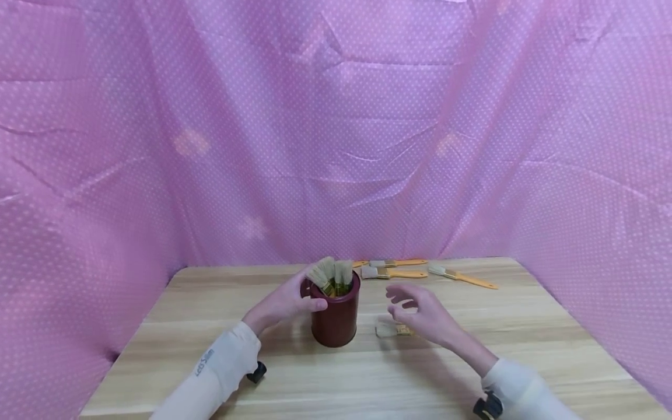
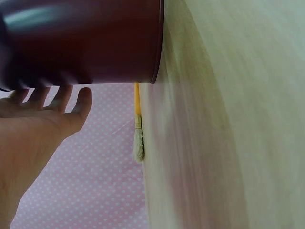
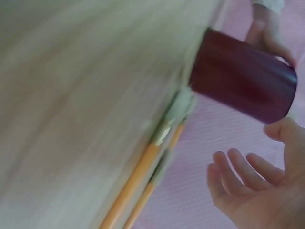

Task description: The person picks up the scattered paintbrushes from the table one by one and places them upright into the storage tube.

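A dark red can [image 1: 334, 321] stands upright on the wooden table, with several paintbrushes [image 1: 331, 271] in it, bristles up. My left hand [image 1: 290, 297] holds the can by its left side near the rim, thumb along the front and fingers behind. In the left wrist view the fingertips lie along the can's wall [image 2: 90, 43]. To the right of the can, my right hand [image 1: 422, 312] hovers with loosely bent fingers and nothing in them. Under it lies a paintbrush [image 1: 388, 331], bristles toward the can, its handle hidden by the hand.
Paintbrushes with yellow-orange handles lie along the table's back: one brush [image 1: 404, 273] in front of another brush [image 1: 406, 262], a slanted brush [image 1: 475, 281] farther right, and a handle [image 1: 360, 264] partly behind the can. A pink dotted curtain [image 1: 336, 146] surrounds the table [image 1: 294, 385].
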The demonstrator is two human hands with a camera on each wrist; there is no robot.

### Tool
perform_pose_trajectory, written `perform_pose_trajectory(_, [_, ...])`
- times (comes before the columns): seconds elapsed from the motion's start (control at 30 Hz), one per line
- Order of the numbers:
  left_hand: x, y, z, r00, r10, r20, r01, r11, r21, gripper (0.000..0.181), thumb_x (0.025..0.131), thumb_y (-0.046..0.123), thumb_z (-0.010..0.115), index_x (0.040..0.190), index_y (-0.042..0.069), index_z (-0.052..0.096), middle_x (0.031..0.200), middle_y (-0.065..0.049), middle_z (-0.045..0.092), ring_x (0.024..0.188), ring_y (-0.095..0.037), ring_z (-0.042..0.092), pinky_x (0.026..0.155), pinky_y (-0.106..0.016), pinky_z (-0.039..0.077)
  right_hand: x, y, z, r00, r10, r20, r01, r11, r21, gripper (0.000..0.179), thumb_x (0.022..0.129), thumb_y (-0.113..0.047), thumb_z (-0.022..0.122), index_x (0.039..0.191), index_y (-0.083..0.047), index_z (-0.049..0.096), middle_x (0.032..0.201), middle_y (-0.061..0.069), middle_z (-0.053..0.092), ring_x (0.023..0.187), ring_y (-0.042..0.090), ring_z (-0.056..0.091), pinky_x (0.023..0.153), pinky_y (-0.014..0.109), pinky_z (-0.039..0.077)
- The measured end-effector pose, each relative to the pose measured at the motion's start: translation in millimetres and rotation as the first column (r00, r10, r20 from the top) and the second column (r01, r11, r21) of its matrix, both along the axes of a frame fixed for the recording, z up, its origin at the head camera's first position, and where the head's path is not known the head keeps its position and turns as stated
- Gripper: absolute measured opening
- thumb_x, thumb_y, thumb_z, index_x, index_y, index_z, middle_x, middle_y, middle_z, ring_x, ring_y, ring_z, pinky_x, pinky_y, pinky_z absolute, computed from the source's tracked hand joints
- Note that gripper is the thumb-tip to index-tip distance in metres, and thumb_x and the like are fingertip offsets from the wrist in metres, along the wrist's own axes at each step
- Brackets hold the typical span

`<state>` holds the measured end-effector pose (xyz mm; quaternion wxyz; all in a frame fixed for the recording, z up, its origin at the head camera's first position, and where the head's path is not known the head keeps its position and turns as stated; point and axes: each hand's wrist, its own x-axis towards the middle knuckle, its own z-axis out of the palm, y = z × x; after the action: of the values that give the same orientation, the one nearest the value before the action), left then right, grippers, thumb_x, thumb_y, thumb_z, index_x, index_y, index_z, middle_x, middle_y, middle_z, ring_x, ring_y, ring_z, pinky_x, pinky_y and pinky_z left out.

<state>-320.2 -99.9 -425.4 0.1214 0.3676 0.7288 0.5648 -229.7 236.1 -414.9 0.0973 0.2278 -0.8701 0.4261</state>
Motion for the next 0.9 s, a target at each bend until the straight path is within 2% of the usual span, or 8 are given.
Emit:
perform_pose_trajectory(0.13, [0.7, -0.9, 0.6, 1.0, 0.027, 0.016, -0.027, 1.0, -0.006, 0.091, 0.086, 0.032, 0.085, 0.158, 0.038, 0.029, 0.154, 0.007, 0.042, 0.141, -0.017, 0.038, 0.116, -0.044, 0.028, 4.7, 16.3, -8.8, 1.0, -0.011, 0.019, 0.008, 0.989, 0.15, 0.038, 0.094, -0.012, 0.072, 0.128, 0.004, 0.064, 0.125, 0.018, 0.066, 0.108, 0.039, 0.064, 0.09, 0.051, 0.054])
perform_pose_trajectory(0.2, [2.3, -0.7, 1.2, 0.999, 0.041, 0.025, -0.041, 0.999, -0.009, 0.091, 0.086, 0.032, 0.085, 0.157, 0.04, 0.029, 0.152, 0.006, 0.043, 0.14, -0.017, 0.04, 0.115, -0.045, 0.03, 8.0, 23.8, -11.9, 1.0, -0.007, -0.008, 0.009, 0.966, 0.26, 0.038, 0.093, -0.009, 0.073, 0.125, 0.007, 0.064, 0.123, 0.022, 0.065, 0.107, 0.04, 0.064, 0.09, 0.051, 0.054])
perform_pose_trajectory(0.3, [4.7, 0.9, 2.6, 0.999, 0.039, 0.032, -0.039, 0.999, 0.001, 0.09, 0.086, 0.032, 0.085, 0.157, 0.041, 0.029, 0.152, 0.006, 0.044, 0.139, -0.019, 0.04, 0.115, -0.047, 0.03, 13.0, 34.7, -15.6, 0.991, 0.031, -0.129, 0.032, 0.888, 0.459, 0.038, 0.085, 0.001, 0.075, 0.12, 0.009, 0.066, 0.116, 0.02, 0.067, 0.102, 0.037, 0.065, 0.086, 0.049, 0.056])
perform_pose_trajectory(0.4, [6.1, 2.7, 3.1, 0.999, 0.03, 0.033, -0.031, 0.999, 0.015, 0.089, 0.087, 0.032, 0.084, 0.157, 0.041, 0.029, 0.152, 0.006, 0.043, 0.14, -0.019, 0.039, 0.114, -0.046, 0.03, 17.3, 44.5, -18.1, 0.958, 0.094, -0.269, 0.092, 0.792, 0.604, 0.039, 0.077, 0.004, 0.078, 0.115, 0.007, 0.068, 0.107, 0.015, 0.067, 0.095, 0.033, 0.066, 0.08, 0.047, 0.058])
perform_pose_trajectory(0.47, [6.5, 3.2, 2.7, 0.999, 0.025, 0.031, -0.025, 0.999, 0.02, 0.088, 0.088, 0.032, 0.083, 0.157, 0.04, 0.029, 0.152, 0.006, 0.043, 0.14, -0.02, 0.04, 0.114, -0.046, 0.031, 18.6, 49.0, -20.5, 0.945, 0.116, -0.307, 0.11, 0.77, 0.629, 0.036, 0.076, 0.005, 0.079, 0.111, 0.004, 0.071, 0.102, 0.011, 0.066, 0.091, 0.03, 0.065, 0.075, 0.045, 0.058])
perform_pose_trajectory(0.53, [6.6, 3.4, 1.9, 0.999, 0.021, 0.041, -0.022, 0.999, 0.027, 0.087, 0.088, 0.032, 0.082, 0.157, 0.04, 0.029, 0.151, 0.005, 0.044, 0.138, -0.021, 0.041, 0.113, -0.046, 0.033, 18.4, 52.6, -22.7, 0.937, 0.132, -0.325, 0.114, 0.762, 0.637, 0.031, 0.078, 0.004, 0.079, 0.108, 0.001, 0.072, 0.096, 0.006, 0.064, 0.086, 0.026, 0.064, 0.07, 0.042, 0.057])
perform_pose_trajectory(0.7, [7.6, 3.4, 1.4, 0.998, 0.021, 0.053, -0.023, 0.999, 0.024, 0.086, 0.088, 0.031, 0.082, 0.156, 0.041, 0.03, 0.15, 0.003, 0.045, 0.137, -0.021, 0.043, 0.112, -0.046, 0.035, 16.4, 57.5, -27.1, 0.925, 0.166, -0.341, 0.089, 0.778, 0.622, 0.022, 0.08, 0.006, 0.078, 0.099, -0.005, 0.073, 0.084, -0.004, 0.054, 0.073, 0.016, 0.056, 0.058, 0.033, 0.051])
perform_pose_trajectory(0.9, [8.1, 3.8, 2.3, 0.999, 0.032, 0.043, -0.033, 0.999, 0.01, 0.087, 0.088, 0.033, 0.083, 0.156, 0.044, 0.03, 0.15, 0.005, 0.045, 0.137, -0.019, 0.043, 0.112, -0.046, 0.035, 16.0, 62.2, -31.0, 0.902, 0.216, -0.374, 0.049, 0.808, 0.586, 0.02, 0.079, 0.006, 0.08, 0.093, -0.008, 0.075, 0.083, -0.007, 0.049, 0.072, 0.008, 0.05, 0.058, 0.027, 0.049])
